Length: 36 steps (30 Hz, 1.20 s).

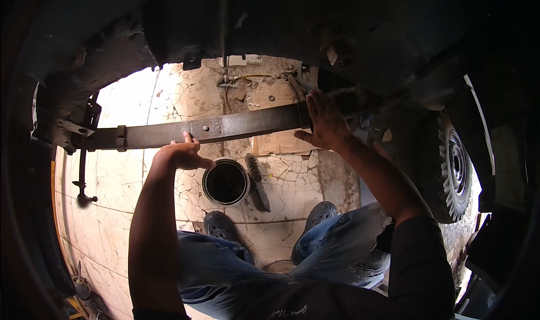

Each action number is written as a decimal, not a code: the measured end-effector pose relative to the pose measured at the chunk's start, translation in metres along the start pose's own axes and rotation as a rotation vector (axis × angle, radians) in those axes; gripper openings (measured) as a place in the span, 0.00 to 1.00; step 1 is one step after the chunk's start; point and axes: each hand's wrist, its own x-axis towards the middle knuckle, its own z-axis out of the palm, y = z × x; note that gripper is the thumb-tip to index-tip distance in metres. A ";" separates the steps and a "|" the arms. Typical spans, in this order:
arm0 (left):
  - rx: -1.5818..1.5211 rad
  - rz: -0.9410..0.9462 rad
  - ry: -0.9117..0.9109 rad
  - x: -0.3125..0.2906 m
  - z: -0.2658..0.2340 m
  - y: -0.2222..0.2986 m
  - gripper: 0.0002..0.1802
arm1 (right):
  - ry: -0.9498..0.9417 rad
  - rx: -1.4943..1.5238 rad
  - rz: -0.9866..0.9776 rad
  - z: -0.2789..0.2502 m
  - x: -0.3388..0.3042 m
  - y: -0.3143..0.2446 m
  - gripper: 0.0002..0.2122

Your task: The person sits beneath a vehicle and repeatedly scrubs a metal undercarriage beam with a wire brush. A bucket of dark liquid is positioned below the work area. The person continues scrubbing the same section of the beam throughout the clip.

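Observation:
A long dark steel leaf spring (247,124) runs across the view under the vehicle, with a small bolt head (206,128) near its middle. My left hand (188,154) is at its lower edge, left of the bolt. One fingertip rests on the metal and the thumb points away to the right; the other fingers are partly bent. Farther right, my right hand (326,123) lies against the spring beside a dark band. Its fingers are stretched out over the metal, the thumb apart. Neither hand is closed round anything that I can see.
On the cracked tile floor (135,190) stand an open round can (226,182) and a wire brush (257,182), between my shoes. Flattened cardboard (281,145) lies beneath the spring. A rod with a ball end (83,199) hangs at left. A wheel (457,165) is at right; dark bodywork (270,22) arches overhead.

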 end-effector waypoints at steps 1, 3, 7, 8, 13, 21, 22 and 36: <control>0.015 -0.006 0.006 -0.001 0.000 -0.001 0.63 | 0.001 0.024 -0.012 0.000 0.000 0.001 0.46; 0.044 -0.015 0.013 -0.003 0.001 -0.001 0.63 | -0.005 0.073 -0.037 0.000 -0.001 0.003 0.43; 0.039 -0.021 0.030 -0.003 0.002 0.001 0.63 | -0.003 0.045 -0.096 0.008 -0.014 0.012 0.35; 0.045 -0.029 0.024 -0.006 0.002 0.002 0.63 | 0.000 0.048 -0.123 0.014 -0.021 0.017 0.34; 0.042 -0.042 -0.004 0.002 0.000 0.003 0.63 | 0.130 0.356 -0.068 0.010 -0.012 0.041 0.33; -0.004 -0.048 -0.052 -0.006 -0.004 0.008 0.63 | 0.001 0.127 -0.022 -0.007 -0.020 0.000 0.50; -0.013 -0.045 -0.036 -0.006 -0.005 0.008 0.62 | -0.025 0.062 -0.020 -0.008 -0.017 -0.001 0.51; -0.057 0.001 0.037 -0.006 0.008 -0.006 0.64 | -0.143 -0.081 -0.078 -0.012 -0.024 -0.002 0.49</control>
